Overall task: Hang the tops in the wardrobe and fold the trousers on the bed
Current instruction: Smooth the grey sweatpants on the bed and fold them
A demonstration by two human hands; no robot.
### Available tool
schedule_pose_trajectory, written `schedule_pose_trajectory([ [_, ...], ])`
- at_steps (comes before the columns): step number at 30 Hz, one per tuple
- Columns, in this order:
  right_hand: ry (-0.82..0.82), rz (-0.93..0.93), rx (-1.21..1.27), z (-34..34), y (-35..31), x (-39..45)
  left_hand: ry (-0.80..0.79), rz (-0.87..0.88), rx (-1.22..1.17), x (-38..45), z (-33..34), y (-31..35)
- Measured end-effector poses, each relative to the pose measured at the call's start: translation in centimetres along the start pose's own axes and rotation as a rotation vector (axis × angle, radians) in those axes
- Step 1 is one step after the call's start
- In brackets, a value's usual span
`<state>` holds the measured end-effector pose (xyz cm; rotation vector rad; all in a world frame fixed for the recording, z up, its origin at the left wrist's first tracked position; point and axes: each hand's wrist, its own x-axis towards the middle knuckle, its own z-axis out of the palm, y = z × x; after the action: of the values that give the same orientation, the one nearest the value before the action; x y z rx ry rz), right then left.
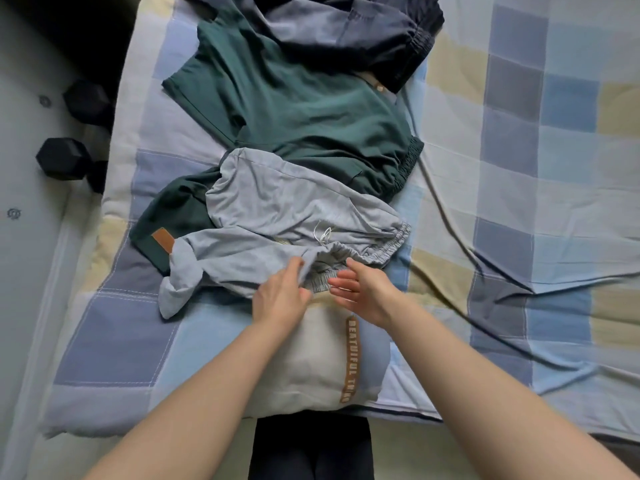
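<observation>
Light grey trousers [277, 209] with an elastic waistband and a white drawstring lie crumpled in the middle of the bed. My left hand [280, 296] touches their near edge, fingers on the cloth by the waistband; whether it pinches the cloth I cannot tell. Beside it my right hand [360, 289] hovers with fingers straight and spread, just off the waistband. Dark green trousers [304, 105] lie under and beyond the grey pair. Dark navy trousers [363, 32] sit at the far end. A folded pale garment [311, 362] with an orange printed strip lies under my wrists.
The bed [519, 168] has a checked blue, cream and grey cover, wrinkled on the right. Two black dumbbells [65, 157] stand on the floor at the left of the bed. My dark-clad legs [311, 445] are at the bed's near edge.
</observation>
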<state>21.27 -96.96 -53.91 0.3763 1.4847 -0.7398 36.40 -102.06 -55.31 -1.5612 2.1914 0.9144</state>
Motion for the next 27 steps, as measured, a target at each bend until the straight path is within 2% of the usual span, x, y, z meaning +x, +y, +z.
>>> schedule_pose_trajectory([
  [4,-0.026,-0.021,0.059,1.6,-0.1,-1.9,-0.033,0.197,-0.203,-6.3,-0.5,1.9],
  [7,-0.013,-0.134,0.021,1.5,0.3,-5.2,-0.142,0.249,-0.366,-10.0,-2.4,2.4],
  [10,-0.050,-0.270,-0.048,0.5,0.8,-9.9,-0.182,0.301,-0.330,-11.6,-5.5,2.4],
  [12,-0.090,-0.392,-0.206,-0.6,1.1,-13.6,-0.076,0.277,-0.327,-11.6,-8.4,2.4],
  [14,-0.154,-0.494,-0.477,-1.5,1.2,-17.4,0.005,0.277,-0.326,-11.1,-11.4,2.8],
  [16,-0.201,-0.551,-0.773,-2.1,1.5,-20.9,-0.019,0.385,-0.281,-10.9,-14.2,3.9],
  [18,-0.222,-0.604,-0.986,-2.2,1.7,-24.9,-0.135,0.621,-0.156,-11.0,-16.3,5.8],
  [21,-0.228,-0.680,-1.154,-2.7,1.6,-30.6,-0.335,1.033,0.262,-11.9,-17.9,9.1],
  [24,-0.169,-0.731,-1.259,-4.5,1.5,-35.8,-0.469,1.172,0.653,-13.0,-18.2,11.2],
  [27,-0.132,-0.762,-1.344,-6.9,2.1,-40.4,-0.446,1.226,0.874,-13.6,-19.2,12.6],
])
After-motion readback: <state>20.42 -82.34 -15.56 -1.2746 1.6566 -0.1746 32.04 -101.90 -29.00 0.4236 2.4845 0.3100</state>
